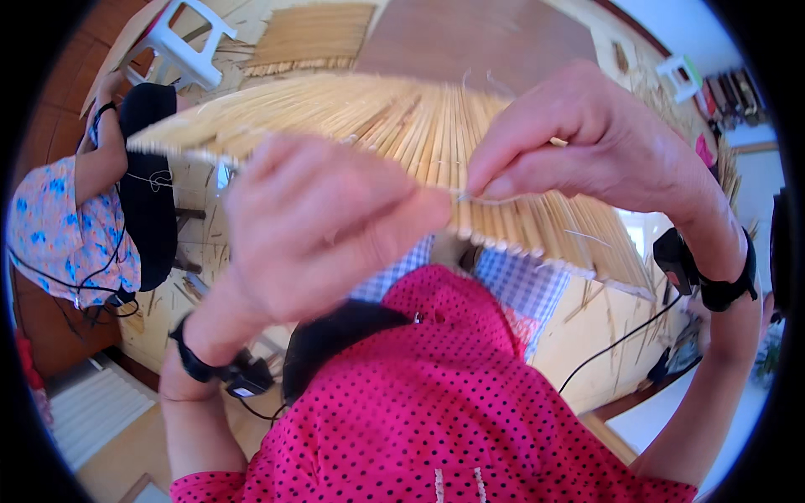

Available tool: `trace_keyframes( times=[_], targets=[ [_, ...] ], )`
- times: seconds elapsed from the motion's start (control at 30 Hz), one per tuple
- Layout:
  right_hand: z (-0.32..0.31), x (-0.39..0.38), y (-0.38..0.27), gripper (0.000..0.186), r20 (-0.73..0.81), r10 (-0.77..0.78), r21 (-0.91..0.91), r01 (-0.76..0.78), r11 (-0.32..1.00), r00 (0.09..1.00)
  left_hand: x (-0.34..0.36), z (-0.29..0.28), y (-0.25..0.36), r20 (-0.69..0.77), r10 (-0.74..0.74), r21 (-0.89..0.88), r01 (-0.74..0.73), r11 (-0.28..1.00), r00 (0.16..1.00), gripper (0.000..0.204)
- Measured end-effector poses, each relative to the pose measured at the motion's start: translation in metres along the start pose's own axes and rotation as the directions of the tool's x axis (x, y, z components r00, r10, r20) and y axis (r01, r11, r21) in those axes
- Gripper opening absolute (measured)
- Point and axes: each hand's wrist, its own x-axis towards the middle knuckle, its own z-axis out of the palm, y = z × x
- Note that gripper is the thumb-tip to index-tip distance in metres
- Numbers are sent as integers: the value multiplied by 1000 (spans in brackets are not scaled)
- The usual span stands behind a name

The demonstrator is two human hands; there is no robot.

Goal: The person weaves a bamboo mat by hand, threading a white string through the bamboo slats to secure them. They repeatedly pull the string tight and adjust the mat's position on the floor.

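A straw mat (369, 117) of pale, narrow stalks tied with white thread lies across my view above my lap. My left hand (327, 226), blurred by motion, is closed at the mat's near side; whatever its curled fingers hold is hidden. On the right, my right hand (570, 147) pinches a fine white thread (461, 196) against the stalks, thumb and forefinger together. Both wrists wear black straps with small devices.
At left, a person in a flowered top (71, 226) sits close by. Beyond are a white stool (197, 59), another straw mat (302, 38), a brown board (470, 38), a smaller stool (679, 80) and loose straw on the floor (604, 352).
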Motion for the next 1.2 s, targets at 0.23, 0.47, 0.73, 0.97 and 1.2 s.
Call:
trace_keyframes(
  times=[0.23,0.47,0.73,0.97,1.2],
  targets=[
    [-62,0,-61,14,-155,206,166,-180,969,966,83,-58,-63,-101,69,-289,-96,952,992,28],
    [-69,0,-22,14,-381,22,437,159,885,924,112,-78,-83,-52,55,-429,-72,901,997,25],
    [-69,-15,-48,15,-493,49,321,129,938,869,129,-75,-87,-95,89,-532,-126,837,992,25],
    [-67,2,-37,15,-501,60,310,114,944,863,121,-75,-98,-55,75,-521,-93,848,996,28],
    [-75,0,-36,14,-533,120,251,21,968,838,128,-71,-111,-33,103,-579,-103,809,994,30]
  ],
)
